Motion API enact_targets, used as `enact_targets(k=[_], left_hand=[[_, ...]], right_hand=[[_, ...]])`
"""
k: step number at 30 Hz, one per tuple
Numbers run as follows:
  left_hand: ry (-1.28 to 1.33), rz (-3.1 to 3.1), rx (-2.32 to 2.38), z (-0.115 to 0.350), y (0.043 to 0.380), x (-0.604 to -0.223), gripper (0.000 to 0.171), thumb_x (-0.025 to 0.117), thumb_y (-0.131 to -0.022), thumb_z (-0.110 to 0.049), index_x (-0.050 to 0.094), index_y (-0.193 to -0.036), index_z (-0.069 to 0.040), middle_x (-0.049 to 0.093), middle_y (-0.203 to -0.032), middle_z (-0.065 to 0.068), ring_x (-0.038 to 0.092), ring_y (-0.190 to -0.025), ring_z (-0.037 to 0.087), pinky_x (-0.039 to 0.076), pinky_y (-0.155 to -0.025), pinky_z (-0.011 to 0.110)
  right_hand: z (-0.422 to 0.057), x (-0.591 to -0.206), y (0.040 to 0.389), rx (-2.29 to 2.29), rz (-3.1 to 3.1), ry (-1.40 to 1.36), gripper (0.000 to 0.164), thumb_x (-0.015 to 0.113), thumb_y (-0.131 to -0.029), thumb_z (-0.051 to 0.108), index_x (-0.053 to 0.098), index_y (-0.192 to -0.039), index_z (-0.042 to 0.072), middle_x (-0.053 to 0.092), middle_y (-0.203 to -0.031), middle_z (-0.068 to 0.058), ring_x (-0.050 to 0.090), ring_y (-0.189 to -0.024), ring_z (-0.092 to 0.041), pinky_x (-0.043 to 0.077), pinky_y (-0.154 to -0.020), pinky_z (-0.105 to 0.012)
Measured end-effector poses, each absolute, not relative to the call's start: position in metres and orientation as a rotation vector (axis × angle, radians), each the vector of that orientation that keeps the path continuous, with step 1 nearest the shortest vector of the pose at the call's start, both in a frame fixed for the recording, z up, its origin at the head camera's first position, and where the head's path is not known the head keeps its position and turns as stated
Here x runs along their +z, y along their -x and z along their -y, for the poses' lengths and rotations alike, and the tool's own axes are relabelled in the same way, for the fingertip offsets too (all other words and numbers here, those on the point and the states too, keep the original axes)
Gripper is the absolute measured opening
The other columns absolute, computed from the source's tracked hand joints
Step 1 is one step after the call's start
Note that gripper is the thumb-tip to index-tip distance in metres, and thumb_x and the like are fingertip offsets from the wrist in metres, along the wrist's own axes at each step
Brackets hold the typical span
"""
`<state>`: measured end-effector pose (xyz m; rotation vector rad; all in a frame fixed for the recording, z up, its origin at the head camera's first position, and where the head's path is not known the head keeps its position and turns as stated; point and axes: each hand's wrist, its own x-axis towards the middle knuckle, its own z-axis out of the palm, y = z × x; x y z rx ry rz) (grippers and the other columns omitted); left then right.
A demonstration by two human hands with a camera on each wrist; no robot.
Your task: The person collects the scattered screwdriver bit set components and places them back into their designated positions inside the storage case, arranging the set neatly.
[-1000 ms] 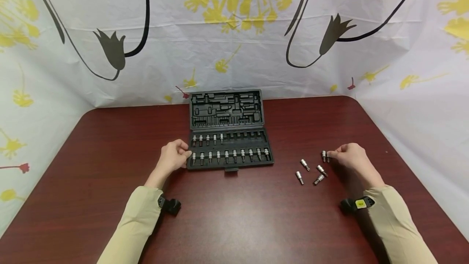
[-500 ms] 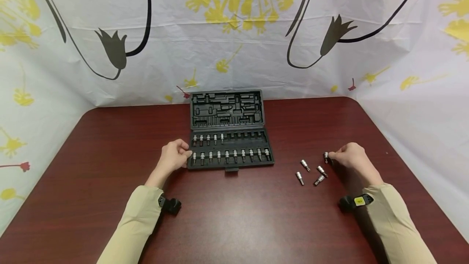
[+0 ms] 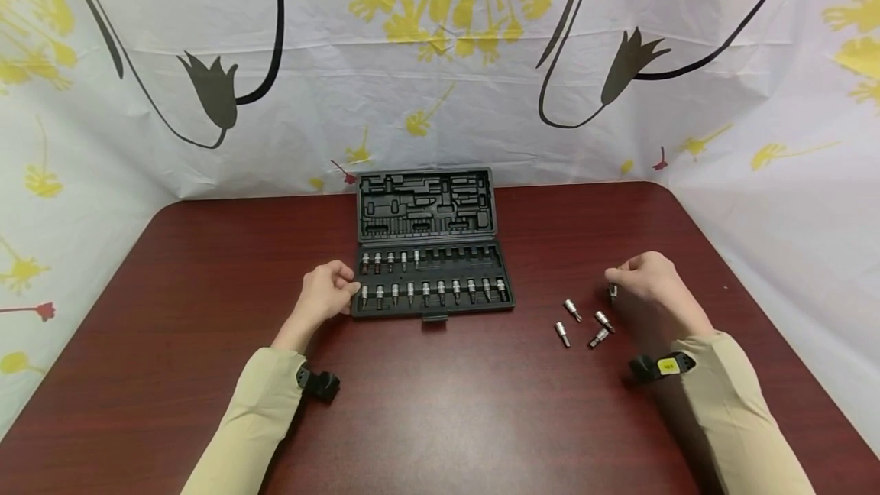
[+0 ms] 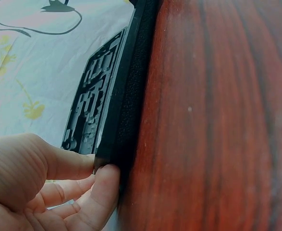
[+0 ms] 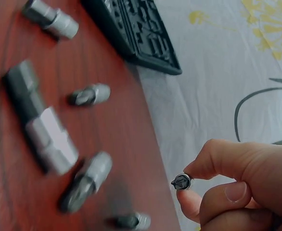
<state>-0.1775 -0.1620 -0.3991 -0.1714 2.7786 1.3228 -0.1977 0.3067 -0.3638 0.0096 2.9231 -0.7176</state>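
An open black case (image 3: pixel 433 318) lies on the table, with silver bit sockets (image 3: pixel 425 293) in two rows. The left hand (image 3: pixel 325 290) grips its near left corner, thumb on top and fingers below in the left wrist view. Out to the right, the right hand (image 3: pixel 648 279) pinches one bit socket (image 5: pixel 182 182) between thumb and index finger, its cross-shaped tip facing the right wrist camera. That hand is above the tabletop. Several loose bit sockets (image 3: pixel 573 310) lie on the table nearby, one (image 3: pixel 613 292) just under the right hand's fingertips in the head view.
Bare slots (image 3: pixel 457 253) fill the right part of the case's back row. The moulded lid (image 3: pixel 426 205) leans back behind it. A white patterned cloth (image 3: pixel 440 113) hangs along the table's (image 3: pixel 440 411) far edge and at both sides.
The right hand has picked up one bit socket from the pair by its fingers and raised it, moving slightly left and away. The left hand keeps its place on the case.
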Motion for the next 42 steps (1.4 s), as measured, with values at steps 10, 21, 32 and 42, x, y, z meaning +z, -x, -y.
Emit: enact_targets(k=[10,21,32,42], left_hand=[[0.162,-2.764,1.327,0.162,0.177,-0.398,0.012,0.061,-0.087,-0.002,0.058,-0.096,0.006,0.062,-0.075,0.015,0.061,-0.049,0.016,0.056,-0.05,0.031],[0.171,-2.766,1.318,0.163,0.177,-0.399,0.013,0.062,-0.087,-0.003,0.058,-0.097,0.005,0.062,-0.075,0.014,0.06,-0.049,0.014,0.056,-0.049,0.03],[0.173,-2.768,1.328,0.163,0.177,-0.4,0.012,0.062,-0.087,-0.003,0.059,-0.096,0.005,0.061,-0.075,0.014,0.061,-0.049,0.016,0.056,-0.05,0.03],[0.181,-2.761,1.324,0.163,0.177,-0.399,0.013,0.062,-0.087,-0.003,0.059,-0.098,0.005,0.061,-0.076,0.014,0.061,-0.05,0.015,0.056,-0.05,0.03]], right_hand=[[-0.288,-0.357,0.205,-0.817,-2.908,0.065,0.032,0.059,-0.082,0.03,0.067,-0.064,0.005,0.054,-0.053,0.007,0.045,-0.054,-0.012,0.038,-0.049,-0.025],[-0.258,-0.35,0.21,-0.806,-2.904,0.091,0.028,0.059,-0.083,0.022,0.068,-0.07,-0.001,0.049,-0.052,0.009,0.042,-0.054,-0.011,0.038,-0.052,-0.025],[-0.23,-0.349,0.219,-0.878,-2.881,0.126,0.025,0.061,-0.08,0.021,0.069,-0.07,0.0,0.053,-0.056,0.009,0.041,-0.057,-0.012,0.036,-0.051,-0.025],[-0.207,-0.353,0.224,-0.888,-2.818,0.165,0.026,0.059,-0.081,0.021,0.068,-0.07,-0.001,0.045,-0.05,0.009,0.039,-0.054,-0.011,0.034,-0.051,-0.024]])
